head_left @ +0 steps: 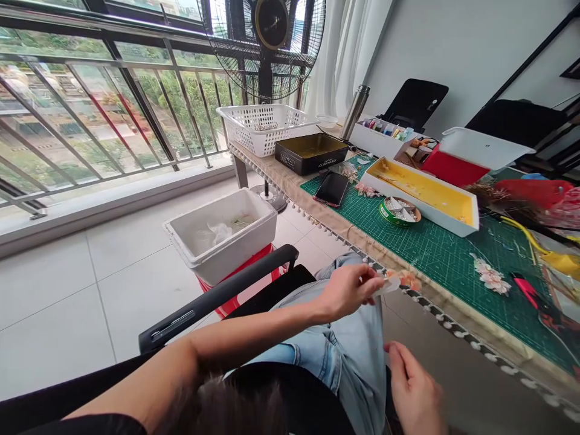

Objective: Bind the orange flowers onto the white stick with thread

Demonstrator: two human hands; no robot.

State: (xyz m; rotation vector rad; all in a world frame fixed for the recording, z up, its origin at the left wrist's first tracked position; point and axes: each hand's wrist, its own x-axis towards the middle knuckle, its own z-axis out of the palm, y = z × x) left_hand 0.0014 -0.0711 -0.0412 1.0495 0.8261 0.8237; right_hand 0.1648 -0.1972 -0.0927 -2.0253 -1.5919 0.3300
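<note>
My left hand (347,291) is closed over my lap, its thumb and fingers pinching a peach-orange flower piece (408,280) that has a pale translucent petal or leaf. The flower piece shows against the table's pom-pom-trimmed edge. Lower down, beside my right thigh, is my right hand (414,389). Its thumb and fingers are loosely apart, no object is visible in them, and part of the hand is hidden. On the green cutting mat (435,272) lies a pink-white flower spray (490,275). Nearby stands a round green tin (394,219) with white bits in its compartments.
A yellow-lined white tray (423,192), phone (331,188), black box (312,160), perforated basket (254,136) and steel flask (356,115) are on the table. Red-handled pliers (528,293) lie right. A white bin (231,254) stands left, past the chair armrest (217,299).
</note>
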